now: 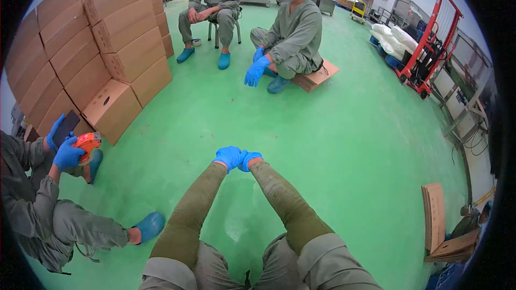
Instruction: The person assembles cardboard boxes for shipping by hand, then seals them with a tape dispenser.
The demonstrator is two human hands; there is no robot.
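Observation:
In a blue glove, my left hand [229, 157] is held out in front of my knees with its fingers curled closed. Pressed against it is my right hand [249, 160], gloved in the same blue and also closed. No object shows in either hand. Olive sleeves [185, 217] cover both forearms. Beneath the hands lies the green floor [236, 123].
Stacked cartons [121, 24] stand at the left. A person nearby holds a phone [66, 128] and an orange tape dispenser [87, 146]. Another sits on flat cardboard [317, 78], a third on a stool [216, 32]. At right are a red lift [434, 43] and folded cardboard [434, 217].

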